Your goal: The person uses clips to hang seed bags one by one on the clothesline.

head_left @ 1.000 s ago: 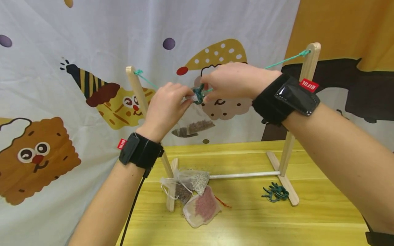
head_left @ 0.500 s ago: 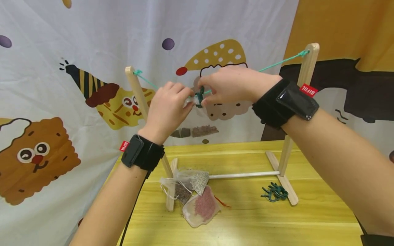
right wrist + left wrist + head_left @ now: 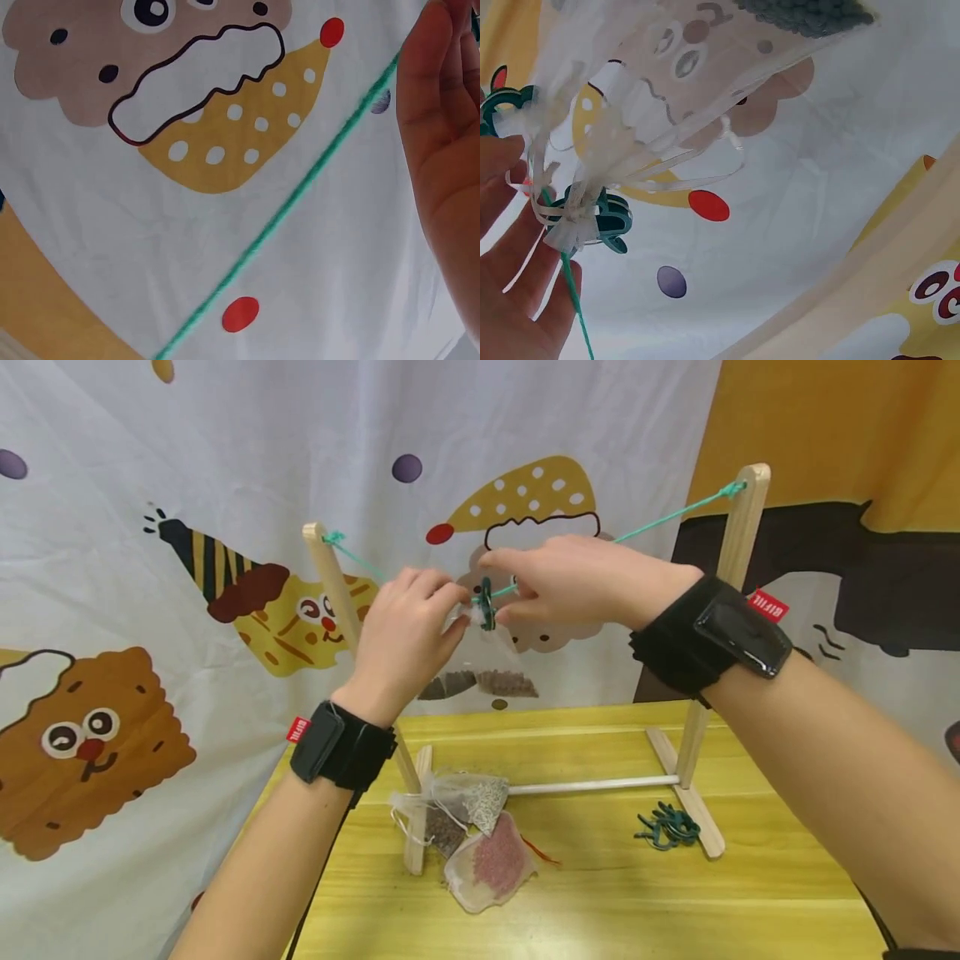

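At frame centre, the clip (image 3: 486, 602) is pinched by the right hand (image 3: 570, 581), the bag (image 3: 480, 672) neck by the left hand (image 3: 408, 627) just left, cord (image 3: 660, 518) between.

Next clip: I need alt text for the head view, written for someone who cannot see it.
Two hands meet at a green cord strung between two wooden posts: the left hand pinches the gathered top of a sheer pouch of dark seeds, and the right hand holds a dark green clip against it. More pouches and spare clips lie on the yellow table below.
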A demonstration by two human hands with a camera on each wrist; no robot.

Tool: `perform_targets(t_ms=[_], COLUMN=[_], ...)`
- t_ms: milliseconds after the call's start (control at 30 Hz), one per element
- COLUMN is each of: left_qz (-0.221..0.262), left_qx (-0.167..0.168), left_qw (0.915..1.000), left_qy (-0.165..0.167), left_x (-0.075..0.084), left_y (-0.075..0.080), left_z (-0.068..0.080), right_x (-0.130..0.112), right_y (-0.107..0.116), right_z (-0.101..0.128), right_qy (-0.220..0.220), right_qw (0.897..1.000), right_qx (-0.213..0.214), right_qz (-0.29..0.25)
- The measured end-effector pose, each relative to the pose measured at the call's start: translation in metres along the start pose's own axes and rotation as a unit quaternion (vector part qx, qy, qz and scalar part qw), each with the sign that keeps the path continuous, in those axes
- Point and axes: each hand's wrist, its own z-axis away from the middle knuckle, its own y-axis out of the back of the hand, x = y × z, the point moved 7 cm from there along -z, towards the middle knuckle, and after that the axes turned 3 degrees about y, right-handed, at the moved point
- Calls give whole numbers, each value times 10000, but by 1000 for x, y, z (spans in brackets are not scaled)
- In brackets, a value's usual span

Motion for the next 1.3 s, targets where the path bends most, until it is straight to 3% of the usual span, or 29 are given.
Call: perform_targets(t_ms=[200,367,533,700,867,1033,1300], left_qz=[-89,38,61,-20,-38,-70,241], left_qx=[46,42,-132,-665,-1413,-2364,-2731], left_qw=[9999,9995,9982,9959,9856,9620,9471], left_qy=[12,327,587,615,929,1367,1671], left_x=[9,16,26,40,51,60,72], left_y=[6,9,6,-8,-32,-61,-89], left_z=[13,32,53,72,103,139,173], right_x=[-1,-3,1,15,26,36,50], right_y=[-3,-11,-41,-85,-137,-195,-266], right_z=[18,36,58,86,110,140,178], right_qy=[172,339,310,-78,-686,-1327,-2178], right_qw=[9974,9901,9861,9833,9809,9742,9489], right_qx=[682,1342,1576,1752,1517,1084,519], right_qz=[-144,-219,-413,-490,-1003,-1468,-2225])
